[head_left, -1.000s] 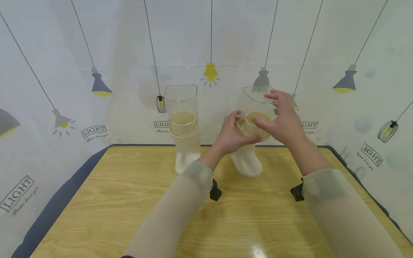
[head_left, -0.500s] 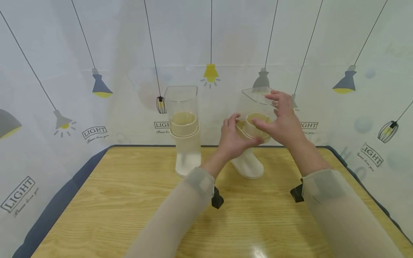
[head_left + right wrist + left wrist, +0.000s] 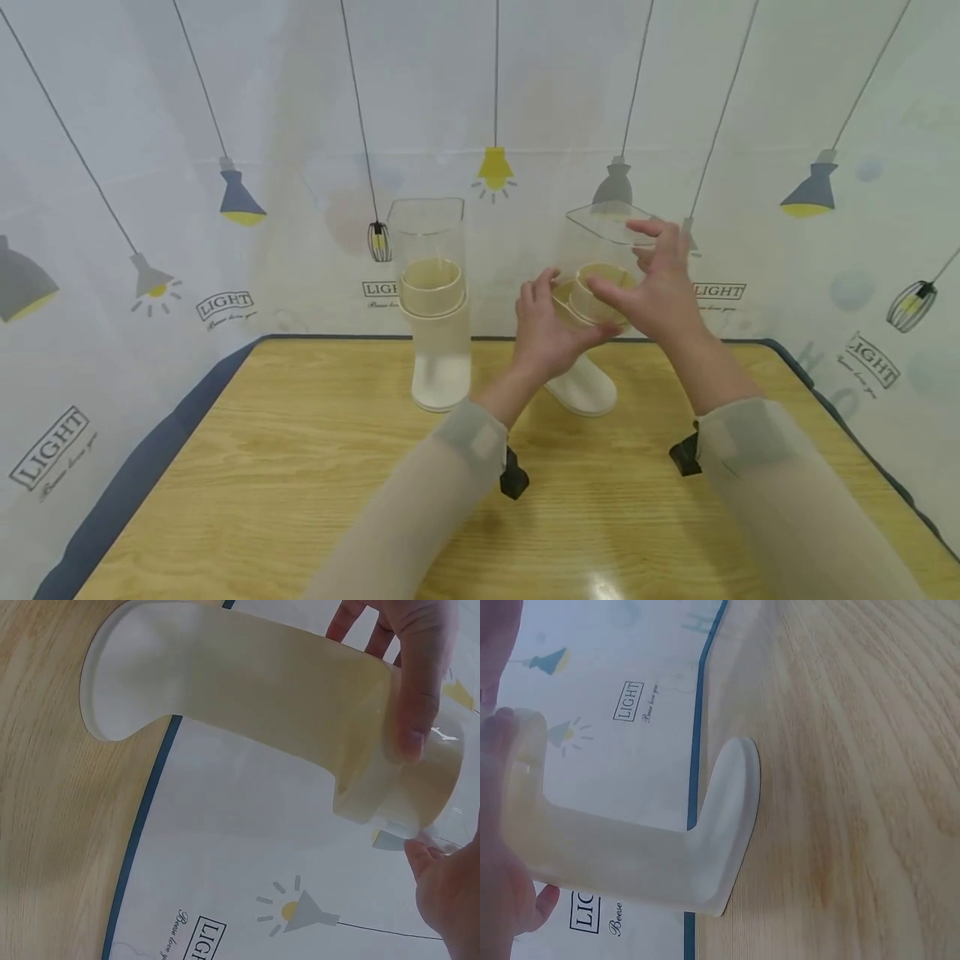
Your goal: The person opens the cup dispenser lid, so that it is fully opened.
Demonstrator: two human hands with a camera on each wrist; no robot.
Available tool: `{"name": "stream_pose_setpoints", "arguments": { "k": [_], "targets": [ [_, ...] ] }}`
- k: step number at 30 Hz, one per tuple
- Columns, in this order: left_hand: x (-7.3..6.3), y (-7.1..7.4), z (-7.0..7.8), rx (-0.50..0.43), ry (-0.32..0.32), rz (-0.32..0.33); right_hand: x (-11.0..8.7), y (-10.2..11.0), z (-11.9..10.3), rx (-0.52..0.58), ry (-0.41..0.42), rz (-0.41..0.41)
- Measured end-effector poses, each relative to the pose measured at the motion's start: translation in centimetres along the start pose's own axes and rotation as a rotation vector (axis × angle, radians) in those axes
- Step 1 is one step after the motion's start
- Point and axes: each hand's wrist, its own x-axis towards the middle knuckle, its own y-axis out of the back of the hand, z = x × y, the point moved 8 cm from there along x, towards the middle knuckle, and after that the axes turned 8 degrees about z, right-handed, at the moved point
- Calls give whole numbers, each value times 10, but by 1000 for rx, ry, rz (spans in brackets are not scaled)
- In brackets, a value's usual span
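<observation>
A white boot-shaped stand (image 3: 581, 388) with a flat foot and a wide ring at its top rests on the table. My left hand (image 3: 546, 335) grips it around the ring, thumb at the front and fingers behind; the left wrist view shows the stand's column (image 3: 622, 851) below that hand. Rising from the ring is a clear, open-topped container (image 3: 592, 237) with a pointed corner. Around its right side my right hand (image 3: 663, 287) holds it, fingers and thumb bent. In the right wrist view, the right thumb (image 3: 424, 874) meets the clear wall close to the ring.
A second white stand (image 3: 441, 371) with its own clear container (image 3: 429, 229) stands upright to the left. Behind the wooden table (image 3: 300, 450), with its dark blue edge, hangs a lamp-printed cloth (image 3: 300, 108). Black wrist cameras (image 3: 514, 475) hang below both sleeves.
The left hand has shifted slightly right and lower along the ring, covering more of the column. The clear container's rim has turned a little. The right hand keeps nearly the same place.
</observation>
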Motion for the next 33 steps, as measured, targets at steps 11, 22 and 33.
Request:
{"name": "stream_pose_setpoints", "arguments": {
  "k": [11,22,33],
  "targets": [
    [-1,-8,-2,-84,38,-10,-7,-9,6,11,-111,49],
    [4,-14,-5,-138,87,-74,-8,-16,5,34,-79,139],
    [11,-18,0,-93,79,-90,-6,-14,4,-21,-99,186]
  ]
}}
